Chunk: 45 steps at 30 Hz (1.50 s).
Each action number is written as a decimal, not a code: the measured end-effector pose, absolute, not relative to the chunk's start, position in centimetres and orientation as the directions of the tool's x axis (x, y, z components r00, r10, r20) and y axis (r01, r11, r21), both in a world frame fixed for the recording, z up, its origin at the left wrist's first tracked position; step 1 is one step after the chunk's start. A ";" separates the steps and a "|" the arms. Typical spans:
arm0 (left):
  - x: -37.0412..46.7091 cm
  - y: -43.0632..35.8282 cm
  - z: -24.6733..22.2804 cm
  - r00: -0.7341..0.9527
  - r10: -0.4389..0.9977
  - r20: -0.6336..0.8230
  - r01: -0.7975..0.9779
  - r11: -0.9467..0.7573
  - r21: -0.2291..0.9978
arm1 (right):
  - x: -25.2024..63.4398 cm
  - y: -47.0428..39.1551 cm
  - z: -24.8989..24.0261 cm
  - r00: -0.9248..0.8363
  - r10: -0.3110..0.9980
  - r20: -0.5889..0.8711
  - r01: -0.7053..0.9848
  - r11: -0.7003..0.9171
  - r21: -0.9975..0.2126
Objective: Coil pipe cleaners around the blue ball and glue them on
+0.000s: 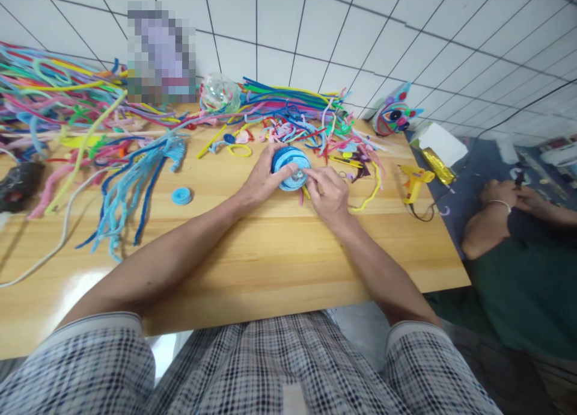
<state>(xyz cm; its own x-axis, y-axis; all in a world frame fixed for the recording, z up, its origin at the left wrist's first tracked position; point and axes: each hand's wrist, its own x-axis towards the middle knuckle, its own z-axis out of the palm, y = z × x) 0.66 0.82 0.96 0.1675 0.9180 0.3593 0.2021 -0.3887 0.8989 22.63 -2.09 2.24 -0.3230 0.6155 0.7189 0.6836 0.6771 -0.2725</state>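
A round blue and light-blue coiled piece (291,160), seemingly made of fuzzy pipe cleaners, is between my hands above the wooden table. My left hand (265,177) grips its left side, with the thumb lying across the front. At its lower right, my right hand (328,192) has its fingers bent together against the coil near the center; whether they pinch a small part is hidden. A small flat light-blue coil (181,195) lies on the table to the left, beside a bundle of light-blue and dark-blue pipe cleaners (128,186).
Heaps of colorful pipe cleaners (288,102) line the tiled wall. A yellow glue gun (415,183) with a cord sits near the table's right edge (444,240). A black device (20,186) is at the far left. Another person's hands (500,193) are at the right.
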 end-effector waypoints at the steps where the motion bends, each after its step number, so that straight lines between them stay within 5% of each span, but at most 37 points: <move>1: 0.6 0.8 1.0 0.177 0.913 0.367 0.194 -0.398 0.897 | 22.6 -2.1 2.2 -0.326 0.610 0.722 0.682 0.681 -0.268; 45: -1.5 2.9 -1.1 0.365 0.802 0.473 0.229 -0.570 0.789 | 22.3 -1.8 1.7 -0.287 0.606 0.742 0.626 0.705 -0.334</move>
